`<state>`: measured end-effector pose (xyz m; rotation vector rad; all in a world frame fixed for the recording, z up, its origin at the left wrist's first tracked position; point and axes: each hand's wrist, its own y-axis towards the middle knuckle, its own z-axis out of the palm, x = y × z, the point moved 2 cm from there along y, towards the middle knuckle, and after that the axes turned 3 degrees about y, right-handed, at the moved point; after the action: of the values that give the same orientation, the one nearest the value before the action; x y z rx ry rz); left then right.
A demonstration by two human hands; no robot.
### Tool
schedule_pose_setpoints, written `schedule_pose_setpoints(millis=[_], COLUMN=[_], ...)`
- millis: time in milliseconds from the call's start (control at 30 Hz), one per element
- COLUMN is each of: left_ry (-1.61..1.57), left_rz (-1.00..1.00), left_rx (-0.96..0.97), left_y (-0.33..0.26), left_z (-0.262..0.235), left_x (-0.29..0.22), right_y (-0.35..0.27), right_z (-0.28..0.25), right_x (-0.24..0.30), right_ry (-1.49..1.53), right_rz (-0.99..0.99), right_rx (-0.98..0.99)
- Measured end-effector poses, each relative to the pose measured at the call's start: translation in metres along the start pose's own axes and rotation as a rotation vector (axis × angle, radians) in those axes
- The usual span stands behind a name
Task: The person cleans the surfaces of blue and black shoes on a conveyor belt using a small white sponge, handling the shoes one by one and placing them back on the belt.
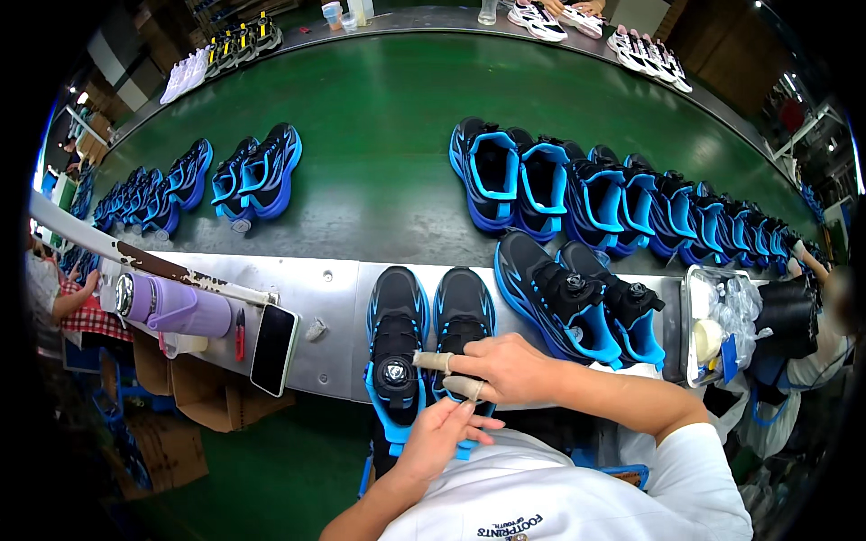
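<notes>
In front of me a pair of black and blue sneakers stands on the metal edge, toes pointing away. The left sneaker (397,311) shows its round lace dial (396,371). My right hand (514,368) is over the right sneaker (465,302), covering its dial area. Pale covers wrap its thumb and index finger, which are bent toward each other; what lies between them is hidden. My left hand (439,439) is at that sneaker's heel opening, fingers stretched and apart, thumb close to the right hand. Blue heel tabs (465,450) show beside it.
Right of my hands stands another sneaker pair (577,302). Rows of similar sneakers (600,198) line the green belt (379,117). A phone (273,350), red pen (240,335) and purple bottle (185,306) lie left, below a metal bar (153,256). A tray (690,334) holds plastic bags.
</notes>
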<state>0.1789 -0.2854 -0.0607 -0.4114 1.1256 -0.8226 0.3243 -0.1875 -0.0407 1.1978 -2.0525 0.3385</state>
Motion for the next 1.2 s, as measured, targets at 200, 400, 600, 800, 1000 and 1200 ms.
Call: schedule_pose_setpoints(millis=[200,400,600,800,1000,1200], left_ry=[-0.2,-0.338,-0.399,-0.173,-0.16,-0.151], left_rz=[0.0,-0.006,0.048,0.076,0.045,0.026], left_rx=[-0.07,0.022,-0.046,0.019,-0.015,0.034], left_y=[-0.014,0.007,0.004,0.008,0.011,0.012], left_z=[-0.008,-0.008,0.006,0.018,0.018,0.019], left_x=[-0.011,-0.002,0.005,-0.003,0.002,0.004], right_y=[-0.003,-0.04,-0.039,-0.017,-0.023,-0.021], right_z=[-0.044,-0.029,-0.052,-0.024,-0.002,-0.016], right_x=[-0.017,-0.058,-0.023,-0.011,-0.009,-0.015], right_ry=[-0.101,-0.892,-0.142,0.097,0.025,0.027], right_rz=[0.166,0.152,0.237,0.008,0.182,-0.073], right_rx=[-0.211,-0.013,-0.191,0.144,0.042,0.08])
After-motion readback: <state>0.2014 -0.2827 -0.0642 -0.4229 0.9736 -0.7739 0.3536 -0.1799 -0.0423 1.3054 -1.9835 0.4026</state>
